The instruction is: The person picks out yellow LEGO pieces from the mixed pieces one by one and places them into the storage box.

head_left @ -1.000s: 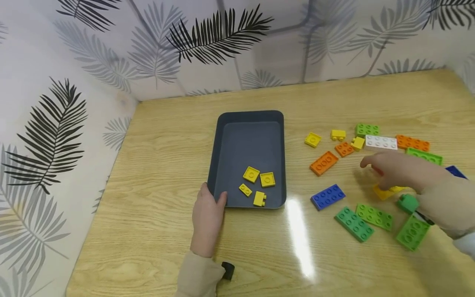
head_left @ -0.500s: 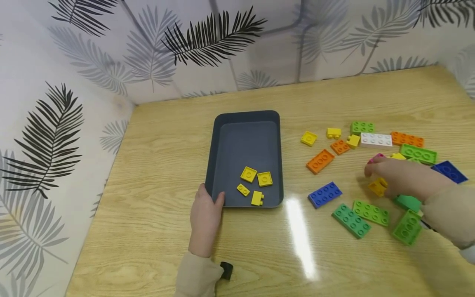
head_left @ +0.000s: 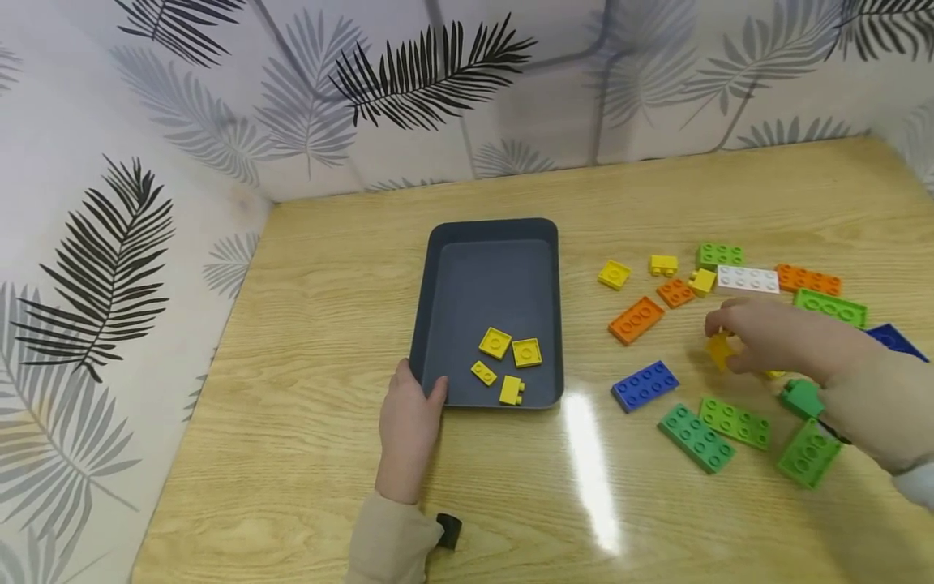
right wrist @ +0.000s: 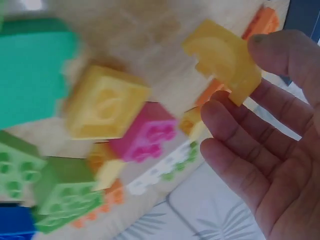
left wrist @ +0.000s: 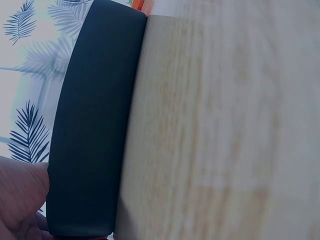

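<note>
My right hand (head_left: 791,337) pinches a yellow-orange toy building brick (right wrist: 225,60) between thumb and fingers. A cut-out shows along one side of this brick in the right wrist view, and it is lifted off the table. Beneath that hand lie a yellow brick (right wrist: 107,102) and a pink brick (right wrist: 147,132). My left hand (head_left: 410,426) grips the dark grey tray (head_left: 496,231) at its near left corner, with the thumb by the near rim. Inside the tray, toward the near right, lie several yellow bricks (head_left: 495,343).
Loose bricks spread over the table right of the tray: a blue brick (head_left: 645,386), an orange brick (head_left: 636,320), a white brick (head_left: 747,279), a green brick (head_left: 696,438) and a small yellow one (head_left: 614,274). A patterned wall covering (head_left: 306,97) borders the table's back and left.
My right hand has taken hold of the yellow-orange brick and lifted it, shifting slightly left with it. The left hand and the tray stay in place.
</note>
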Demonstrator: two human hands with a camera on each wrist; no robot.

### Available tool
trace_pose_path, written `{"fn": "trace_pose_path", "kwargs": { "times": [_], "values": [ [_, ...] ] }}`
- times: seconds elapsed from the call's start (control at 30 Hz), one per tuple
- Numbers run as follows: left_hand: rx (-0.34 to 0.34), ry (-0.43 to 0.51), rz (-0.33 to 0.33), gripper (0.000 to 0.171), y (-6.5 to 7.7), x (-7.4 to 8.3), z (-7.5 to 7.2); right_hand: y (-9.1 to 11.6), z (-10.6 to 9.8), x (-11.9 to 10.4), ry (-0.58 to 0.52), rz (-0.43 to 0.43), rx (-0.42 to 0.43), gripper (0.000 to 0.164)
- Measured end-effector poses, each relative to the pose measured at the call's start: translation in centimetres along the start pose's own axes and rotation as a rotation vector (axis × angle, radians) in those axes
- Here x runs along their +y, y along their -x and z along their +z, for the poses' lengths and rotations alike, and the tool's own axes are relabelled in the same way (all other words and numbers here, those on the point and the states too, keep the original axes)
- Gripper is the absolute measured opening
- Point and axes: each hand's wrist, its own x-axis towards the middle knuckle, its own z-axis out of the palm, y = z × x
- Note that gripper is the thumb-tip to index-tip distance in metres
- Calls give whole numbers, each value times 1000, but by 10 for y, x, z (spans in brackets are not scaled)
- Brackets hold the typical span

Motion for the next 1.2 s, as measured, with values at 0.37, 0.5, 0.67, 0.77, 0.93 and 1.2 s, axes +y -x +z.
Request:
{"fn": "trace_pose_path", "kwargs": {
  "times": [0.37,0.5,0.67,0.77,0.93,1.2],
  "values": [
    [12,10,9,65,-1,-2,0,-37,-29,-54,91,-66,12,36],
    [9,5,3,65,-2,-3,1,-49,-34,-75,120,-125,51,33],
    [16,5,-6,66,-3,-4,0,-63,-42,-102,158,-131,46,34],
    [18,6,-10,66,-3,-4,-1,-72,-45,-118,186,-141,27,35],
    [17,9,-12,66,-3,-5,-2,-86,-48,-142,229,-197,6,36],
    [18,1,-11,66,-5,-7,0,-103,-49,-172,285,-296,8,37]
  ]
}}
